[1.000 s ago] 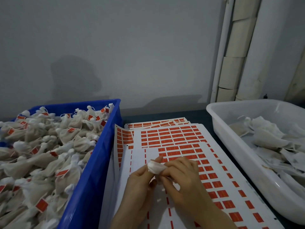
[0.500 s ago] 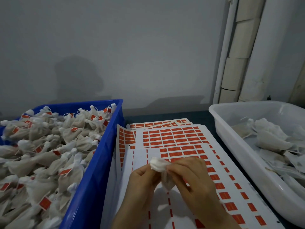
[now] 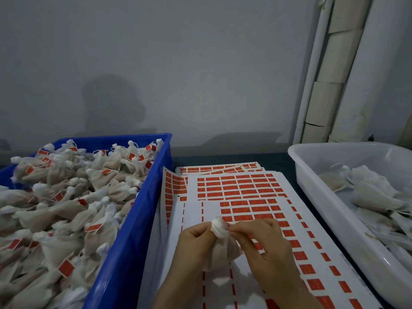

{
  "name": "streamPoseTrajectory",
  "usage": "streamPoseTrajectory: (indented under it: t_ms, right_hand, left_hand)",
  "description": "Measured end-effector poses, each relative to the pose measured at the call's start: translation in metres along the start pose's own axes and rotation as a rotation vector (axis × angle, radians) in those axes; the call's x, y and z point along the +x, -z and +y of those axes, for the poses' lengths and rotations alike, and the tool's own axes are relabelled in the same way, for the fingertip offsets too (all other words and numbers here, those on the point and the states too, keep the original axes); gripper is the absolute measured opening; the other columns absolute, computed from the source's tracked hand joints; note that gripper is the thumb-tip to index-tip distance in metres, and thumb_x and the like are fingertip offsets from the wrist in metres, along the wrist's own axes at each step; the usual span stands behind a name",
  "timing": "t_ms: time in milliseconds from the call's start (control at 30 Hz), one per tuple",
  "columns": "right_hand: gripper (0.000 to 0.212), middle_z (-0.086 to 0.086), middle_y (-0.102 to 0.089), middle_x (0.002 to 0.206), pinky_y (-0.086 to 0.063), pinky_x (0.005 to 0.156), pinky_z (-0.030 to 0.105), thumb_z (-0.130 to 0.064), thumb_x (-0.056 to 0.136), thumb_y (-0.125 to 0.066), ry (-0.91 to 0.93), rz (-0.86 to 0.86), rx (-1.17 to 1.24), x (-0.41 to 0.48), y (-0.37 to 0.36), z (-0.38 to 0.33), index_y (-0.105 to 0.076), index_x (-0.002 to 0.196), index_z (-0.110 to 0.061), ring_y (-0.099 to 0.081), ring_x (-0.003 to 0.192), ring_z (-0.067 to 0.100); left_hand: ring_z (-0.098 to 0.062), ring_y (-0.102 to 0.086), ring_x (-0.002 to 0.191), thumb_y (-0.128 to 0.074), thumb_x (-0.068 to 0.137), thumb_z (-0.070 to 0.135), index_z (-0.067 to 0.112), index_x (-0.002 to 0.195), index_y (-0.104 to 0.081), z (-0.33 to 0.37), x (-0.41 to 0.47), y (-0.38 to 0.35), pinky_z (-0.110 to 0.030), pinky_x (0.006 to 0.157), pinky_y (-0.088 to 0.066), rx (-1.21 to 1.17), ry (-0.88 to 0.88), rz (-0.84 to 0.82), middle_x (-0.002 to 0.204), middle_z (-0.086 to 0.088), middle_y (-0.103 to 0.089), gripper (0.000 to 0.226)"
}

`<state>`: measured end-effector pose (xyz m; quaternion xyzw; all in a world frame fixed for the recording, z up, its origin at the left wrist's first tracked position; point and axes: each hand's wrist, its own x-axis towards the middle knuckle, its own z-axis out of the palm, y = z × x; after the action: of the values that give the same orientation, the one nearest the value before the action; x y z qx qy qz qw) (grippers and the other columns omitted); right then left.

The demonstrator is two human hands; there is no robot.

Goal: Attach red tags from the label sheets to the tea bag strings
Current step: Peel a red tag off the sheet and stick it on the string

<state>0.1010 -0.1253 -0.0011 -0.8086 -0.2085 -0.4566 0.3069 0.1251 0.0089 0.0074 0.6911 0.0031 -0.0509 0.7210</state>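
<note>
Over the sheets [image 3: 245, 192], between blue crate [image 3: 142, 219] and white tub [image 3: 323, 197], we hold one bag [image 3: 223, 253] in both hands. Our left hand [image 3: 196, 239] grips its neck and our right hand [image 3: 265, 246] pinches the gathered top. The string is too fine to see. We should draw it out taut, then fold a tag [image 3: 239, 203] squarely round it.

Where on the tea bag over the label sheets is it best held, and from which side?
Probably the cinched neck just under the white tied top of the tea bag, pinched from its left, as the left hand does. The soft body hangs loose below, and the right side is left free for the right hand working at the top.
</note>
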Motion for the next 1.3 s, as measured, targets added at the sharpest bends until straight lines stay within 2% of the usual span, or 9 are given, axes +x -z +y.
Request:
streamPoseTrajectory:
  t_ms: [67,200,467,600,733,867,1033,1100,1300]
  right_hand:
    - [0.029,-0.005,-0.071,0.085,-0.046,0.087,0.022,-0.046,0.095,-0.033,0.027,0.003,-0.026,0.001,0.001,0.001,-0.055,0.099,-0.027,-0.054,0.096,0.012]
    - [0.049,0.001,-0.071,0.084,-0.029,0.091,-0.003,-0.046,0.095,-0.033,-0.089,-0.025,0.002,0.002,0.005,0.0,-0.07,0.088,-0.014,-0.062,0.082,0.01]
    - [0.05,-0.003,-0.07,0.088,-0.03,0.086,-0.006,-0.045,0.096,-0.03,-0.134,-0.118,0.01,0.0,0.005,0.001,-0.07,0.092,-0.016,-0.061,0.084,0.005]
    - [0.018,-0.007,-0.07,0.084,-0.029,0.073,-0.01,-0.024,0.087,-0.054,-0.175,-0.129,0.021,0.002,0.003,0.003,-0.071,0.088,-0.017,-0.058,0.078,-0.004]
    - [0.013,-0.04,-0.059,0.082,-0.034,0.069,-0.009,-0.033,0.081,-0.057,-0.415,-0.18,0.2,0.005,0.006,-0.003,-0.057,0.086,-0.044,-0.059,0.074,-0.013]
    - [0.011,-0.056,-0.048,0.083,-0.035,0.069,-0.007,-0.043,0.073,-0.05,-0.578,-0.254,0.339,0.003,0.003,-0.006,-0.053,0.083,-0.047,-0.046,0.093,-0.026]
    - [0.009,-0.051,-0.052,0.079,-0.037,0.062,-0.005,-0.033,0.083,-0.053,-0.69,-0.238,0.451,0.004,0.002,-0.005,-0.056,0.079,-0.04,-0.049,0.087,-0.025]
    - [0.016,-0.047,-0.055,0.078,-0.039,0.061,-0.003,-0.025,0.087,-0.055,-0.702,-0.226,0.467,0.003,0.002,-0.003,-0.057,0.079,-0.038,-0.053,0.086,-0.021]
    - [0.02,-0.031,-0.064,0.079,-0.046,0.06,0.005,-0.018,0.089,-0.056,-0.729,-0.209,0.486,0.005,0.001,-0.003,-0.061,0.084,-0.037,-0.062,0.079,-0.005]
  left_hand:
    - [-0.013,-0.066,0.077,-0.062,0.059,0.053,0.022,0.083,-0.072,-0.001,0.001,0.001,-0.025,0.066,-0.054,0.026,0.019,0.013,0.072,0.01,-0.072,0.041]
    - [-0.019,-0.067,0.085,-0.059,0.065,0.051,0.025,0.08,-0.074,-0.004,-0.001,0.002,-0.034,0.08,-0.055,0.065,0.013,-0.029,0.081,0.006,-0.074,0.033]
    - [-0.018,-0.064,0.085,-0.067,0.083,0.025,0.031,0.064,-0.072,-0.004,-0.003,0.004,-0.022,0.07,-0.05,0.13,0.017,-0.044,0.074,0.013,-0.073,0.021]
    - [-0.016,-0.063,0.083,-0.067,0.085,0.022,0.035,0.055,-0.072,-0.005,-0.003,0.0,-0.02,0.068,-0.048,0.16,0.026,-0.084,0.07,0.016,-0.071,0.033]
    - [-0.017,-0.065,0.084,-0.067,0.069,0.042,0.029,0.069,-0.074,-0.002,-0.004,-0.002,-0.024,0.072,-0.051,0.115,0.026,-0.127,0.076,0.011,-0.073,0.014]
    - [-0.012,-0.069,0.082,-0.062,0.058,0.051,0.027,0.081,-0.072,-0.004,-0.004,-0.003,-0.02,0.067,-0.054,0.055,0.018,-0.162,0.083,0.01,-0.073,0.035]
    - [-0.01,-0.067,0.069,-0.059,0.083,0.023,0.022,0.081,-0.064,-0.005,-0.002,-0.006,-0.011,0.052,-0.05,-0.015,0.031,-0.093,0.071,0.012,-0.071,0.006]
    - [-0.013,-0.066,0.067,-0.052,0.091,0.011,0.02,0.079,-0.061,-0.002,-0.002,-0.005,-0.011,0.052,-0.051,-0.033,0.01,-0.078,0.072,0.007,-0.07,0.018]
    - [-0.015,-0.065,0.083,-0.051,0.093,0.028,0.025,0.09,-0.065,-0.005,-0.003,-0.003,-0.015,0.059,-0.051,-0.05,-0.021,0.012,0.076,0.018,-0.069,0.014]
